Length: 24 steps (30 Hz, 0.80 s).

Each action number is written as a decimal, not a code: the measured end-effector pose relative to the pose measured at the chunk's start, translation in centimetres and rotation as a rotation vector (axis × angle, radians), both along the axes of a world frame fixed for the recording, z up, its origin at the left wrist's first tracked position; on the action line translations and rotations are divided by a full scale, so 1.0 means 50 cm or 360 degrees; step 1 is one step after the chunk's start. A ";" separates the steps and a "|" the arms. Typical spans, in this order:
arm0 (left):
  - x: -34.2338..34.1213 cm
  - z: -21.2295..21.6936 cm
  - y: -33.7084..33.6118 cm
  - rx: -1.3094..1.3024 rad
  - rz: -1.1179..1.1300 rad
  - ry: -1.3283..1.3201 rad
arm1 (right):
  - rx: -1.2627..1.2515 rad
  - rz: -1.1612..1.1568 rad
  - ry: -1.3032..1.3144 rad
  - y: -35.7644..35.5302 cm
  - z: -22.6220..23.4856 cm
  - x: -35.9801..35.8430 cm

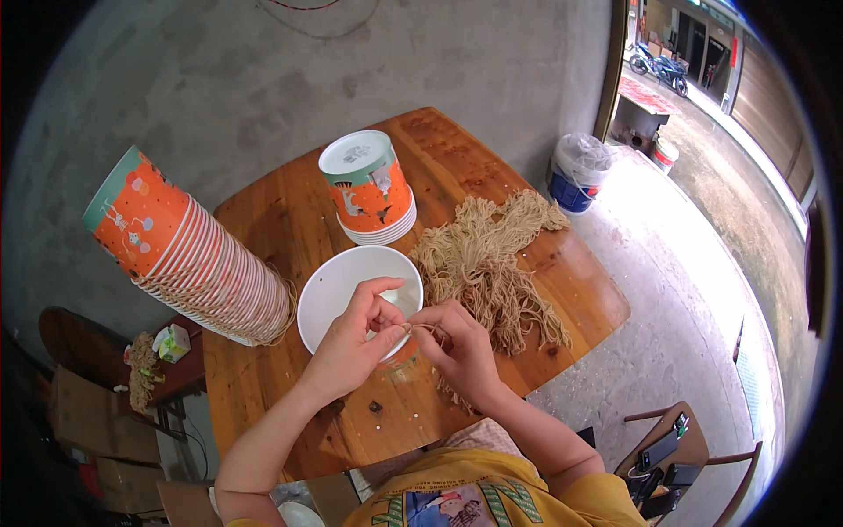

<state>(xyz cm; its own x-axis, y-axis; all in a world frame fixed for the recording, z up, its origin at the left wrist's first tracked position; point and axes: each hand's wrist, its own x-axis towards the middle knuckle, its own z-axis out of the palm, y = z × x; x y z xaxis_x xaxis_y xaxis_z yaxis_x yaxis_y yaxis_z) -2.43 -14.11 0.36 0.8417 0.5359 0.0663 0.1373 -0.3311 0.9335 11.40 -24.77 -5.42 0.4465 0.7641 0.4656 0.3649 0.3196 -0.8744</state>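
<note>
Both hands meet over the near rim of a white-lined paper bucket point(329, 290) that stands mouth up on the wooden table. My left hand point(356, 334) pinches a thin tan cord point(407, 328) between thumb and fingertip, its other fingers curled loosely. Close beside it, my right hand point(457, 347) is closed on the same cord, which bends in a small loop between the hands. A large heap of tan cords point(483, 263) lies just beyond my right hand. Whether the cord is knotted is too small to make out.
On the left a tall stack of orange buckets point(211, 263) leans, cords hanging around it. A shorter upside-down stack point(369, 189) stands farther back on the wooden table point(439, 149). A lidded pail point(575, 176) is by the doorway; a chair point(676, 448) holds dark devices at lower right.
</note>
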 end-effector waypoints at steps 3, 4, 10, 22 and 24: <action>0.002 0.000 -0.004 0.0083 0.0006 0.0021 | -0.0035 0.0033 -0.0042 0.001 0.003 0.005; 0.002 0.001 -0.006 0.0141 0.0004 0.0029 | -0.0064 0.0036 -0.0061 0.002 0.006 0.007; -0.001 0.011 -0.015 0.0433 -0.0030 0.0036 | 0.0015 0.0101 0.0037 0.012 -0.009 0.009; 0.001 0.008 -0.009 0.0332 -0.0043 0.0028 | 0.0039 -0.0085 -0.0176 0.005 -0.009 0.011; 0.003 0.009 -0.009 0.0322 -0.0042 0.0026 | 0.0076 -0.0077 -0.0226 -0.002 -0.010 0.011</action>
<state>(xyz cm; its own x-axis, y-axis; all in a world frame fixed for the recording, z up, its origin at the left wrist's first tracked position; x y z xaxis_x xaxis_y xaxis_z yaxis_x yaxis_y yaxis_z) -2.26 -14.56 0.81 0.8570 0.4910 0.1564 0.1411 -0.5154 0.8453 11.97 -24.87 -5.91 0.4095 0.7185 0.5622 0.4999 0.3388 -0.7971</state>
